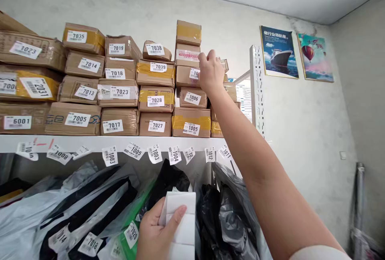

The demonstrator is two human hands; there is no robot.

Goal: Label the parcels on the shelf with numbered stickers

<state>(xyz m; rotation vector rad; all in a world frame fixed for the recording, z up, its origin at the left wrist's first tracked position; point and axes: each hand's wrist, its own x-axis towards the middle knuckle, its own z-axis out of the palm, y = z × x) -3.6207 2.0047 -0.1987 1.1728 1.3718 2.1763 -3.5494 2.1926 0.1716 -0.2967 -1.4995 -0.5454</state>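
Note:
In the lower middle, my left hand point(159, 228) grips a folded strip of white labels point(183, 232), the thumb lying across its front. Only blank white faces of the strip show. My right arm is stretched up to the shelf, and my right hand point(211, 71) is at a stack of cardboard boxes, its fingers bent. It covers the right part of a box point(183, 76) bearing a label point(194, 73) that starts with "10". Just above is a box with red-printed tape point(187, 55). Whatever the fingertips hold, if anything, is hidden.
Labelled cardboard boxes point(118, 120) stand in stacks along the white shelf point(114, 143), whose edge carries several stuck labels point(110, 156). Plastic-wrapped parcels point(90, 208) fill the level below. A perforated upright point(257, 91) rises at the shelf's right end. Two posters point(279, 57) hang behind.

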